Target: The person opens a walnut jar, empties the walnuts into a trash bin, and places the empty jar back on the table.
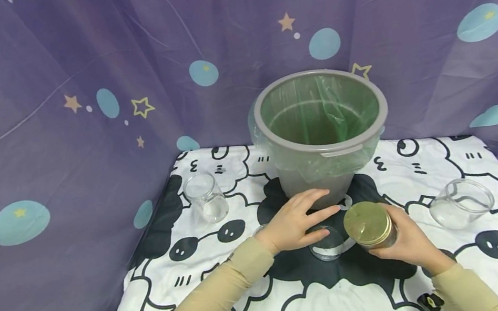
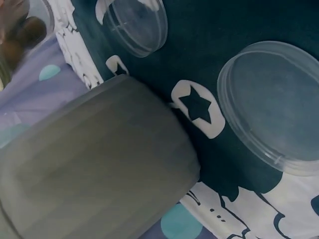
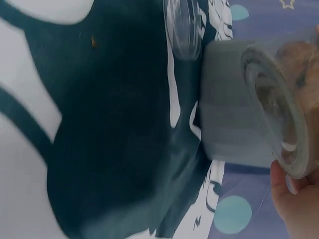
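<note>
My right hand (image 1: 409,239) grips a clear jar (image 3: 304,99) with a gold lid (image 1: 367,221), held up off the cloth. Brown round pieces show through its wall in the right wrist view. My left hand (image 1: 298,220) has its fingers stretched out and spread, holding nothing. Just below those fingers, a shallow clear round piece (image 1: 327,244), like a lid, lies on the dark print. In the left wrist view two such clear round pieces show, one larger (image 2: 279,109) and one partly cut off (image 2: 139,27). The left hand itself is outside that view.
A grey bin (image 1: 314,178) with a green liner stands behind both hands. One clear jar (image 1: 207,198) stands at the left, another clear container (image 1: 461,204) at the right. A small black-and-yellow object (image 1: 429,303) lies near the right sleeve. A purple curtain (image 1: 231,30) hangs behind.
</note>
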`<state>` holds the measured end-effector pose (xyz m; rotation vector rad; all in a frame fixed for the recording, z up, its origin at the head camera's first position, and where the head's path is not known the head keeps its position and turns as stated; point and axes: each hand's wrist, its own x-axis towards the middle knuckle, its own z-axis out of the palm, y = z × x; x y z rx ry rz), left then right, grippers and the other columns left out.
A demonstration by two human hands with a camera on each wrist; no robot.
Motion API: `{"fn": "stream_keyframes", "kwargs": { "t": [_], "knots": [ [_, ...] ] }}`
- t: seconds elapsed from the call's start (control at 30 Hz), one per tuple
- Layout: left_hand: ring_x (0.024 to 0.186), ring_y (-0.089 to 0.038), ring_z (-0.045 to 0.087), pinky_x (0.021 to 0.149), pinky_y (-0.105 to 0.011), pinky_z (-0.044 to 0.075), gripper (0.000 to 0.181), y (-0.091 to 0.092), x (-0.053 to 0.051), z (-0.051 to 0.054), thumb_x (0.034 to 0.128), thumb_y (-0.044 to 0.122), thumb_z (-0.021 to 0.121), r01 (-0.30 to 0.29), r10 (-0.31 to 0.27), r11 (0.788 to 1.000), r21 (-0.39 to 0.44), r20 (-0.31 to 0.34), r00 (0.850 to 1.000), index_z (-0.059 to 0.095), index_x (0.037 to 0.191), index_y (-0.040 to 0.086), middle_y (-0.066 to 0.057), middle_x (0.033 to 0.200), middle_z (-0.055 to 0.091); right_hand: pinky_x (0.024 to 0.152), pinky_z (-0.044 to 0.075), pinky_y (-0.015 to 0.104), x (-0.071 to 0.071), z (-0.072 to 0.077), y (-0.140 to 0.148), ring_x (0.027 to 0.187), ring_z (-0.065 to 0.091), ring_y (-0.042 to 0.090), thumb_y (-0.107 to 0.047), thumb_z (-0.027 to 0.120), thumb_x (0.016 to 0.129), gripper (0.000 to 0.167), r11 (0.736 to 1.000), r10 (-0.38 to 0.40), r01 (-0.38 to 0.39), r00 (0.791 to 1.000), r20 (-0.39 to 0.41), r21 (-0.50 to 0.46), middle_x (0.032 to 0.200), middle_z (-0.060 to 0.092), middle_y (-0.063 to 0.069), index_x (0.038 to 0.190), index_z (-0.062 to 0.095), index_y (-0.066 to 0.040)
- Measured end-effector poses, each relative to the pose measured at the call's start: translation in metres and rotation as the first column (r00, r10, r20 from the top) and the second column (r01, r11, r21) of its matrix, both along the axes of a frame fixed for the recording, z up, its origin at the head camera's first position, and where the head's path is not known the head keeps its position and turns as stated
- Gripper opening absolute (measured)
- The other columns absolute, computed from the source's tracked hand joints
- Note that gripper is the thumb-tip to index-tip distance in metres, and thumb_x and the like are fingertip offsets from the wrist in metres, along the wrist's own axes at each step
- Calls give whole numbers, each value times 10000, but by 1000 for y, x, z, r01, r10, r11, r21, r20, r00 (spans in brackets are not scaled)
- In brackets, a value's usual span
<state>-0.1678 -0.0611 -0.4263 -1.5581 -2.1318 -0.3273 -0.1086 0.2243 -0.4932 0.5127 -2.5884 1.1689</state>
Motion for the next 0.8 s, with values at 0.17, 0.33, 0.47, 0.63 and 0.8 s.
{"fn": "stream_keyframes", "kwargs": {
  "t": [0.17, 0.33, 0.47, 0.63, 0.8],
  "knots": [
    [1352, -294, 346, 1143, -380, 279, 587, 4, 1, -7, 883, 473, 613, -54, 59, 996, -74, 69, 996, 482, 1391, 209, -193, 1454, 328, 838, 421, 507, -1, -2, -13, 1056, 440, 106, -102, 919, 420, 976, 1000, 21, -20, 1000, -9, 19, 1155, 568, 146, 1282, 476, 18],
    [1399, -312, 266, 1153, -399, 257, 652, 7, 4, -10, 858, 539, 611, -72, 84, 990, -125, 93, 992, 446, 1414, 243, -173, 1495, 262, 815, 447, 525, -2, -2, -23, 1038, 450, 178, -142, 917, 460, 950, 999, 35, -35, 999, -2, 37, 1170, 563, 129, 1288, 473, -4],
    [1408, -323, 249, 1170, -399, 213, 665, 11, 6, -10, 847, 567, 608, -62, 75, 987, -146, 91, 993, 448, 1414, 258, -163, 1498, 269, 803, 464, 528, -3, -1, -30, 1041, 468, 211, -162, 915, 476, 942, 998, 55, -55, 998, 4, 34, 1174, 565, 130, 1291, 467, -10],
    [1406, -324, 250, 1173, -397, 198, 650, 18, 7, -11, 848, 577, 599, -33, 48, 988, -153, 90, 995, 461, 1406, 272, -159, 1494, 294, 785, 483, 489, -4, -2, -39, 1027, 496, 225, -191, 915, 478, 934, 997, 63, -62, 998, -25, 53, 1164, 574, 133, 1287, 480, -23],
    [1393, -324, 275, 1172, -380, 206, 626, 23, 9, -12, 863, 567, 586, -6, 23, 986, -166, 100, 995, 472, 1401, 267, -154, 1496, 294, 756, 493, 435, -5, -3, -45, 1009, 514, 232, -176, 905, 484, 908, 995, 81, -78, 995, -56, 57, 1150, 578, 128, 1277, 491, -18]
  ]
}}
